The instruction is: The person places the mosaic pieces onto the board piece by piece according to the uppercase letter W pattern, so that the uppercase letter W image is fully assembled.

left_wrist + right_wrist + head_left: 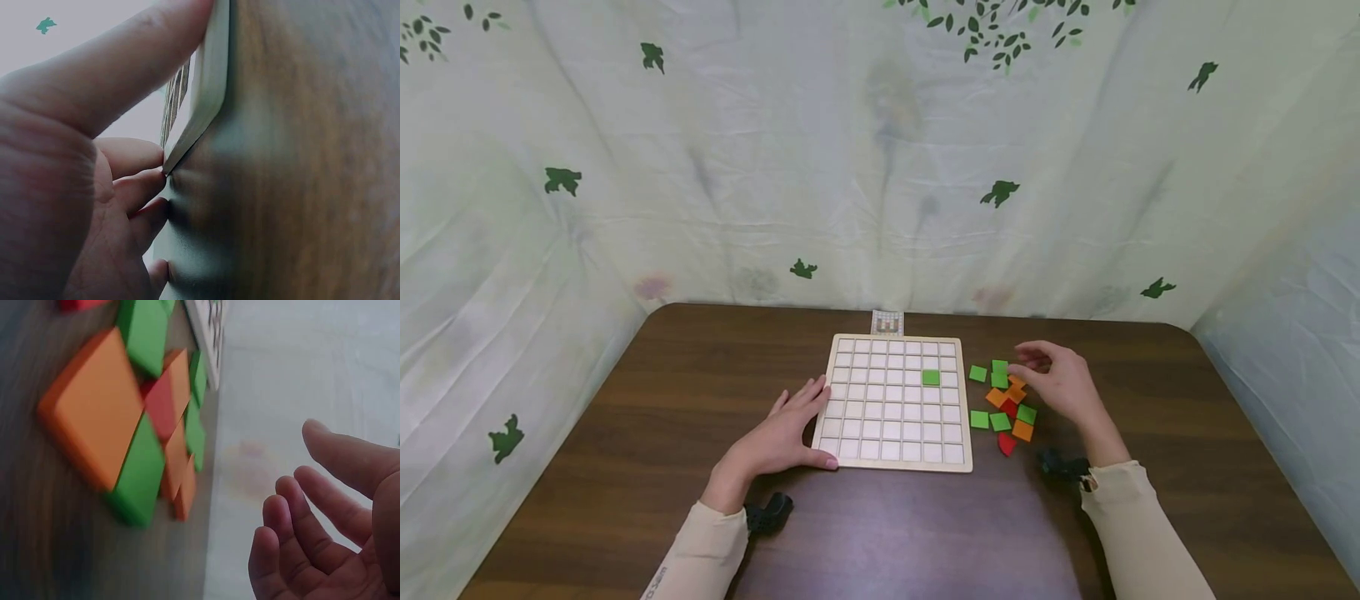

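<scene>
A square pale wooden board (892,469) with a grid of white cells lies on the brown table. One green tile (931,377) sits in a cell toward its upper right. My left hand (784,433) rests at the board's left side, thumb on the near left corner and fingers spread along the edge. To the right of the board, loose green, orange and red tiles lie in a cluster, among them a large orange tile (97,409) and a green tile (140,472). Over the far right of this cluster hovers my right hand (1063,385), fingers loosely bent, nothing between them.
A small printed card (887,323) with a grid pattern lies behind the board's far edge. A pale curtain (820,167) with green bird and leaf prints hangs behind the table (700,367) and at both sides.
</scene>
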The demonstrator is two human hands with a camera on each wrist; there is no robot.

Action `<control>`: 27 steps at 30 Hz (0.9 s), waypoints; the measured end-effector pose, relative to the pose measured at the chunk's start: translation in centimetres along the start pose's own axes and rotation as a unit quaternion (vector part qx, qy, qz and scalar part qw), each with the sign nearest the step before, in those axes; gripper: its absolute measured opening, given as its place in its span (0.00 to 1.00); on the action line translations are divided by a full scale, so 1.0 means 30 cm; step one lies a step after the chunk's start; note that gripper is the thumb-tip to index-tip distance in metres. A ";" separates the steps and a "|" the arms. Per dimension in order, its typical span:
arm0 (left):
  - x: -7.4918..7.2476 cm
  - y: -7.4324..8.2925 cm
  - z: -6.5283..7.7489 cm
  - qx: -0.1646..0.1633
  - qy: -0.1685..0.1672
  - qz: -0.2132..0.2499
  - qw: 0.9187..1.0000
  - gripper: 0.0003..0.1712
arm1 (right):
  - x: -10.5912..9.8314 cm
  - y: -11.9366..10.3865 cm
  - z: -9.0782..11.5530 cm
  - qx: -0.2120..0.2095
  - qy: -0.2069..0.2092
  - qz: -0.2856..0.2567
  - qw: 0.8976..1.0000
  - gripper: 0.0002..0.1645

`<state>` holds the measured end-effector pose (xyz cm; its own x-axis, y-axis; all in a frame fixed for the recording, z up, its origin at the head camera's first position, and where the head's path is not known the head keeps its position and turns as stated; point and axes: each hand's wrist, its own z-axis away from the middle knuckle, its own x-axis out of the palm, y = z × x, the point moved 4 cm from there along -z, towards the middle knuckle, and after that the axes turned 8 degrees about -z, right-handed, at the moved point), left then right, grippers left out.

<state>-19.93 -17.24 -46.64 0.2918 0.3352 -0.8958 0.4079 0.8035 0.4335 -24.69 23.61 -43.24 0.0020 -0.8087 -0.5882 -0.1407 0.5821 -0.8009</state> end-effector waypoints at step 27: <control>0.000 0.001 0.003 -0.002 -0.004 -0.007 1.000 0.66 | 0.001 0.113 -0.041 0.072 -0.074 0.029 0.994 0.24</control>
<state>-19.84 -17.24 -46.63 0.2928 0.3208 -0.9008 0.4076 0.8103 0.4211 -26.37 25.45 -45.82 0.1444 -0.7583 -0.6357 -0.0009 0.6423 -0.7665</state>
